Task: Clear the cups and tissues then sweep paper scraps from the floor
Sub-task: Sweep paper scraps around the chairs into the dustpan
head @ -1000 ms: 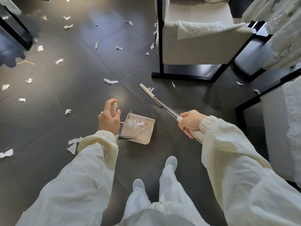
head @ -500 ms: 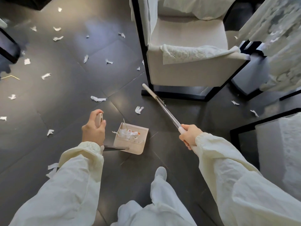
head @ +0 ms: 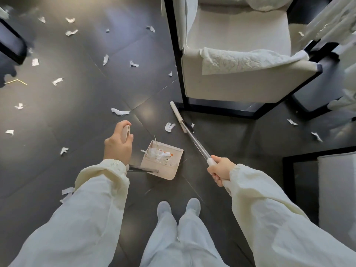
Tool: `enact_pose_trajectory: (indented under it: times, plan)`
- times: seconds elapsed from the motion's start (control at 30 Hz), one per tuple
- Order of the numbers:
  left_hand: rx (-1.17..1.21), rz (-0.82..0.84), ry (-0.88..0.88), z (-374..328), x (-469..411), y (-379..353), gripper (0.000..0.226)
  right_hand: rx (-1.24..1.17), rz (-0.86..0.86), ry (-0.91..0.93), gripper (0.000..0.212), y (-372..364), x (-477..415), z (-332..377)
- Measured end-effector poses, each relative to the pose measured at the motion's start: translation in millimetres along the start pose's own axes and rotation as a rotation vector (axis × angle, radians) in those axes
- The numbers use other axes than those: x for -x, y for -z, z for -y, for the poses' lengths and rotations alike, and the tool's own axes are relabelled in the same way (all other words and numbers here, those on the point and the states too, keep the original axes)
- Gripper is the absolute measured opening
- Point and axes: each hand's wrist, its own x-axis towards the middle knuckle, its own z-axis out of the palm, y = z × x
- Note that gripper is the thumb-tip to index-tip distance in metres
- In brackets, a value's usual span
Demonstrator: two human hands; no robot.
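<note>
The trouser legs and two pale shoes (head: 164,207) are cut off at the bottom edge. The left hand (head: 118,146) curls round the beige grip (head: 126,132) of the dustpan's long handle, whose stem is mostly hidden behind the sleeve. The dustpan (head: 168,173) sits on the floor just ahead of the shoes and holds paper scraps (head: 159,154). The right hand (head: 221,170) grips the broom pole (head: 194,143). The pole's far end lies beside the armchair's black base, and its head is hard to make out. More scraps litter the dark, glossy tiled floor (head: 77,122). The cream armchair (head: 240,87), with a white cloth (head: 250,58) over its arm, is cropped at the top.
</note>
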Motion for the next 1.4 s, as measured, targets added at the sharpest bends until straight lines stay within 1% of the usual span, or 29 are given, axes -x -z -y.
enact_pose_trajectory:
  times: [0.13,0.23,0.37,0.53,0.6,0.73,0.77,0.8,0.87,0.9,0.97,1.03,1.17,1.3,1.4]
  plan:
    - [-0.003,0.010,0.012,7,-1,9,0.027,-0.126,0.075,-0.003,0.066,8,25,19]
    - [-0.006,0.015,0.009,14,0,18,0.027,-0.115,0.108,0.010,0.065,8,42,31]
    - [0.015,0.005,0.003,23,6,28,0.028,-0.074,0.080,0.034,0.064,-4,50,48]
    - [0.069,0.001,-0.001,38,7,34,0.028,-0.016,0.016,0.068,0.060,-13,37,79]
    - [0.083,-0.007,-0.007,42,0,35,0.028,0.094,-0.036,0.090,0.058,-20,27,86]
    - [0.111,-0.012,-0.015,45,-17,38,0.028,0.630,-0.140,0.132,0.047,-46,18,90]
    - [0.115,-0.007,-0.023,45,-20,39,0.028,0.697,-0.138,0.115,0.045,-56,18,88]
    - [0.119,-0.004,-0.031,45,-24,40,0.028,0.704,-0.108,0.091,0.040,-66,19,87]
    - [0.118,0.003,-0.050,44,-31,40,0.027,0.705,-0.010,0.047,0.030,-84,27,85]
    - [0.117,0.009,-0.059,42,-34,40,0.027,0.702,0.043,0.027,0.031,-89,33,84]
    - [0.117,0.021,-0.073,39,-36,38,0.027,0.620,0.135,-0.005,0.040,-87,44,83]
    - [0.117,0.036,-0.089,36,-37,35,0.027,0.504,0.185,-0.008,0.047,-75,57,84]
    - [0.122,0.094,-0.131,29,-32,32,0.029,0.239,0.197,-0.104,0.052,-49,86,86]
    - [0.120,0.146,-0.194,16,-19,24,0.029,0.157,0.154,-0.071,0.049,-38,111,75]
    - [0.130,0.171,-0.239,1,-10,14,0.027,0.095,0.088,-0.044,0.044,-29,125,60]
